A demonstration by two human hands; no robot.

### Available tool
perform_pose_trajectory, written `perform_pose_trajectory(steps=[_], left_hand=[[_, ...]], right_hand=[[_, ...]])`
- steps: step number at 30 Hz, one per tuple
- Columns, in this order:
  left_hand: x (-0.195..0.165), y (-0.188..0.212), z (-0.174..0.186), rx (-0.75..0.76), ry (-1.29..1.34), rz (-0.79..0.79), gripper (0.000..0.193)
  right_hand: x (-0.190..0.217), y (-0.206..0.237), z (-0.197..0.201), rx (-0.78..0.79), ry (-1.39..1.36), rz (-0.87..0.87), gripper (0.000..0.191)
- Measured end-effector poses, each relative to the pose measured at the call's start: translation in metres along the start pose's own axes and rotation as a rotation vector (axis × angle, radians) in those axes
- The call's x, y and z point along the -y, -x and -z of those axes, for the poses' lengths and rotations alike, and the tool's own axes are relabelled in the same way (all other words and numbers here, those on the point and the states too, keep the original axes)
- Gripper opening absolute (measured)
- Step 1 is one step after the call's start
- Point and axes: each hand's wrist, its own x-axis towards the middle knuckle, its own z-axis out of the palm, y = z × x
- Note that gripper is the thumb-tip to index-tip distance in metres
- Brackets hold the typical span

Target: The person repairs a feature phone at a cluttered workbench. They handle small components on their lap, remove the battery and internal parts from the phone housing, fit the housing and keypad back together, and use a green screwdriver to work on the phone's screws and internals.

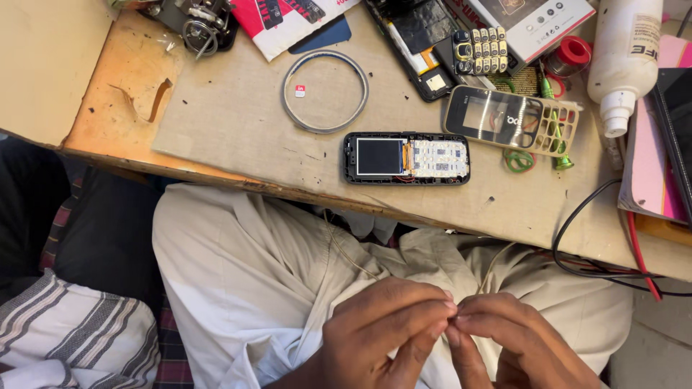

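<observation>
My left hand [382, 328] and my right hand [515, 338] meet over my lap, below the table edge. The fingertips of both pinch together at one spot; whatever is between them is too small to make out. On the table above lies an opened keypad phone [406, 158] with its screen and circuit board bare. Its gold front cover [508, 119] rests to the right, and a loose keypad [481, 50] sits further back.
A metal ring [325, 91] with a small red-and-white card [300, 91] inside lies on the table. A white bottle [621, 57], a green screwdriver [555, 126], boxes, a pink notebook [652, 173] and black and red cables [584, 238] crowd the right side.
</observation>
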Motion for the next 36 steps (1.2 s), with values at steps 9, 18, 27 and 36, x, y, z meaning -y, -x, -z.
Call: perform_pose_trajectory(steps=[9, 18, 27, 36], left_hand=[[-0.017, -0.009, 0.014, 0.143, -0.166, -0.259, 0.031], [-0.018, -0.014, 0.018, 0.211, -0.110, -0.257, 0.028], [-0.018, -0.014, 0.018, 0.269, -0.036, -0.186, 0.027], [-0.003, -0.003, 0.002, 0.212, 0.098, -0.107, 0.030]], right_hand=[[-0.003, -0.003, 0.005, 0.008, -0.269, 0.164, 0.024], [0.006, -0.005, 0.015, 0.057, -0.181, 0.111, 0.024], [0.001, -0.011, 0.019, 0.095, -0.195, 0.167, 0.024], [-0.014, -0.009, 0.020, 0.055, -0.176, 0.232, 0.024]])
